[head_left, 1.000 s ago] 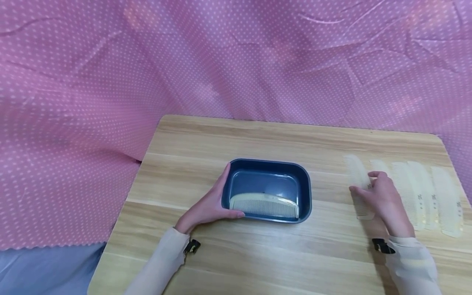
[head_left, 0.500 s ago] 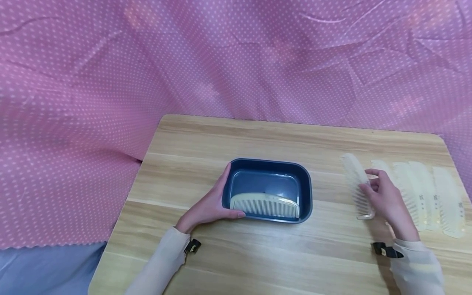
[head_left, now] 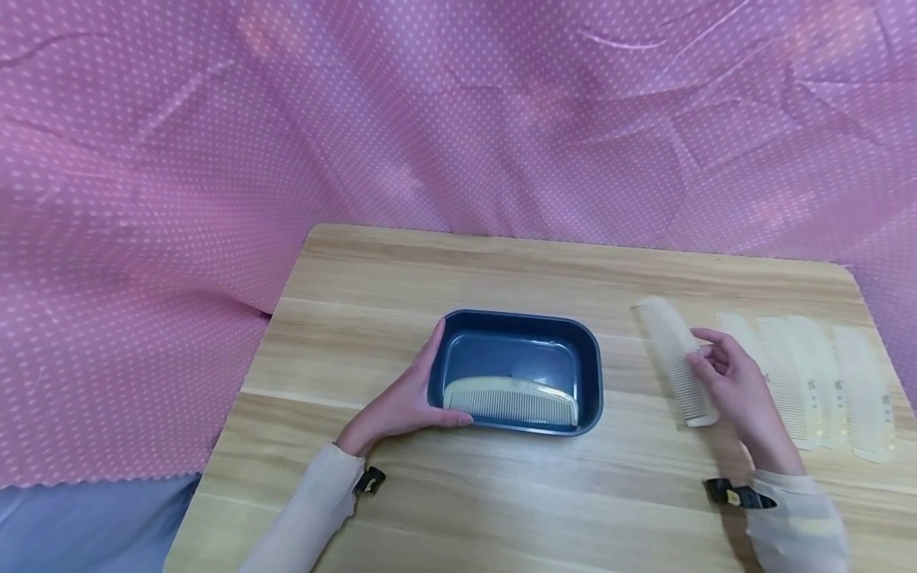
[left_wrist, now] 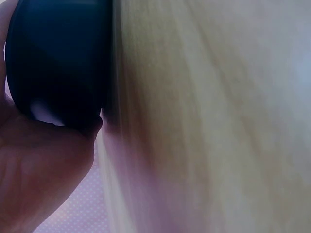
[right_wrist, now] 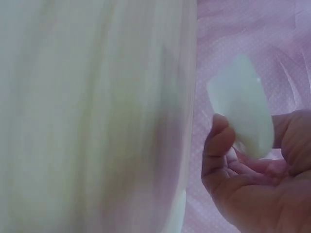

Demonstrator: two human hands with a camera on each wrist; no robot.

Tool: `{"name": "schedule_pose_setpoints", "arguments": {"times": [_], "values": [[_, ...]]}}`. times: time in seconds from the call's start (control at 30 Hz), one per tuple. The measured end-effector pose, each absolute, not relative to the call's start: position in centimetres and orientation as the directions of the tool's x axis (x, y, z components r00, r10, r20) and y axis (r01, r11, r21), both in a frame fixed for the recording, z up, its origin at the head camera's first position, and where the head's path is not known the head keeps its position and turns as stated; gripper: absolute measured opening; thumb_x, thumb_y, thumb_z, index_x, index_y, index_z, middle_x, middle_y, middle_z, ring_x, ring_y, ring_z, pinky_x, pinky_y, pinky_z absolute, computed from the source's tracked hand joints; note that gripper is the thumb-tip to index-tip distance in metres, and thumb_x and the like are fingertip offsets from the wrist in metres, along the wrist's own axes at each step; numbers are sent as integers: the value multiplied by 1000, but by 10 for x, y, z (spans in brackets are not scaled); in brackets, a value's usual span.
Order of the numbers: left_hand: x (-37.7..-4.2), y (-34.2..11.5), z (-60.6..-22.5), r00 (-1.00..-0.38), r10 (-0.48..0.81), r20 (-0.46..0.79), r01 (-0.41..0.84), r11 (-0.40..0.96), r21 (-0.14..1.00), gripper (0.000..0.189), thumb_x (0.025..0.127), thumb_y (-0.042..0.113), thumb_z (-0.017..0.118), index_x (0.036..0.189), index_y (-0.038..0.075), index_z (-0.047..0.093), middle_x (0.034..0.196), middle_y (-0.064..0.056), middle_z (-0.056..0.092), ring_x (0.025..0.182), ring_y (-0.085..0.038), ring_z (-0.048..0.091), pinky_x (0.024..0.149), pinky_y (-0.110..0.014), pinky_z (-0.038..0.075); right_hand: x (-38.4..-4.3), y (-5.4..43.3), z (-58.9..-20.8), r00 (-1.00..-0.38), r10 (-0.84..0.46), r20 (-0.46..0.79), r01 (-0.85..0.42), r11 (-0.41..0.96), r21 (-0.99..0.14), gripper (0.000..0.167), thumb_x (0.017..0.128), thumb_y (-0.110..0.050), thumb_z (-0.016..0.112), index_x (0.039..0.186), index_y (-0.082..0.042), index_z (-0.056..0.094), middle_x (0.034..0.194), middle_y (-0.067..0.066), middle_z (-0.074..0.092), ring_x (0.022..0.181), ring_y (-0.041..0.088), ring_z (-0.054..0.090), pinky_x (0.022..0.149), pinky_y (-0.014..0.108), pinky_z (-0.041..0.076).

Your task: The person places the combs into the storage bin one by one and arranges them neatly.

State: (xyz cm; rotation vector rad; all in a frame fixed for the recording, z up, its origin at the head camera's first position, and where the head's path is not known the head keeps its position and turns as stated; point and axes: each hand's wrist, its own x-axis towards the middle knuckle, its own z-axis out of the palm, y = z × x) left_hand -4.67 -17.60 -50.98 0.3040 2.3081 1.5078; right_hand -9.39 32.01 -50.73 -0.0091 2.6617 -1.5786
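A dark blue rectangular box stands mid-table, with one pale comb lying along its near wall, teeth toward me. My left hand grips the box's left end, thumb against the near rim and fingers along the left side. The left wrist view has the box's dark outer wall against that palm. To the right, my right hand pinches a second pale comb by its curved back. In the right wrist view this comb is raised off the table, between thumb and fingers.
Several more pale combs lie in a row at the table's right, one partly hidden behind my right hand. The wooden table has rounded far corners. Pink dotted cloth hangs behind it and at the left.
My right hand has picked the comb up off the table and carried it a little left, toward the box. My left hand and the box have stayed in place.
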Motion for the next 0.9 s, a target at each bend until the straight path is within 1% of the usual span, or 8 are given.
{"name": "schedule_pose_setpoints", "arguments": {"times": [0.13,0.27,0.4,0.6,0.73,0.9], "values": [[-46,-176,-509,-910,370,-187,-21,409,912,144,82,36,99,174,42,-12,180,15,0,165,-20,7,127,-65,18,-94,313,-507,-998,34,-54,62,369,-927,43,110,-7,65,152,-3,57,104,-12,66,96,-2,63,80,10,50],[-47,-176,-510,-911,371,-181,-16,405,914,144,82,36,99,174,42,-12,180,16,1,165,-20,7,127,-66,18,-94,305,-505,-994,71,-80,95,239,-966,41,110,-8,66,151,-11,61,106,-12,66,99,0,64,83,10,51],[-47,-177,-510,-910,372,-185,-20,405,914,144,82,35,98,174,43,-12,180,16,0,165,-19,7,127,-65,18,-92,296,-503,-991,88,-102,111,114,-987,39,109,-6,67,147,-12,65,106,-9,68,97,3,64,80,11,52],[-47,-177,-510,-910,371,-184,-20,403,915,144,82,35,98,175,39,-12,180,15,0,165,-21,7,127,-65,17,-91,283,-505,-990,107,-97,96,-14,-995,36,107,-3,70,142,-12,69,107,-8,71,98,6,64,79,13,53],[-47,-177,-511,-910,367,-192,-29,406,914,144,82,36,99,173,44,-12,180,15,0,165,-20,7,127,-65,17,-92,275,-504,-992,103,-76,70,-62,-996,36,106,-1,70,141,-9,70,106,-6,72,97,7,65,80,14,54],[-47,-177,-511,-910,368,-192,-27,408,913,143,82,36,98,172,47,-12,180,14,0,165,-21,6,127,-65,17,-90,266,-501,-994,81,-74,70,-47,-996,34,106,-3,70,140,-9,72,105,-5,72,95,8,66,77,16,56]]}}
